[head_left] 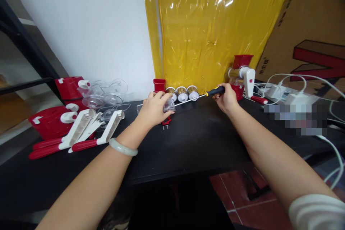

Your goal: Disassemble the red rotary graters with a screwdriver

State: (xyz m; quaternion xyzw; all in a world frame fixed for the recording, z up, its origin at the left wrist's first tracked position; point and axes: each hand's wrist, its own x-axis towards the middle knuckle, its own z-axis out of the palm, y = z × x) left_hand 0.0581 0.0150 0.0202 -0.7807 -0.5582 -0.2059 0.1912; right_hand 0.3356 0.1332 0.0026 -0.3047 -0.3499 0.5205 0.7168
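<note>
My right hand [225,97] is closed around the black and yellow handle of a screwdriver [215,91]. Its long shaft runs left and slightly down, with the tip at a clear plastic part [169,105]. Over that part my left hand [155,107] is closed, pressing it near the table; its far side is hidden by the fingers. Just below the left fingers lies a small red piece [167,120] with metal prongs. Behind the shaft, several metal grater drums [182,94] with white ends lie in a row beside a red hopper [159,85].
An assembled red and white rotary grater [244,75] stands at the back right, near white chargers and cables [295,97]. On the left are red housings [51,122], clear plastic bodies [104,93] and white crank handles with red grips [83,145]. A yellow plastic curtain [215,25] hangs behind the black table [188,151].
</note>
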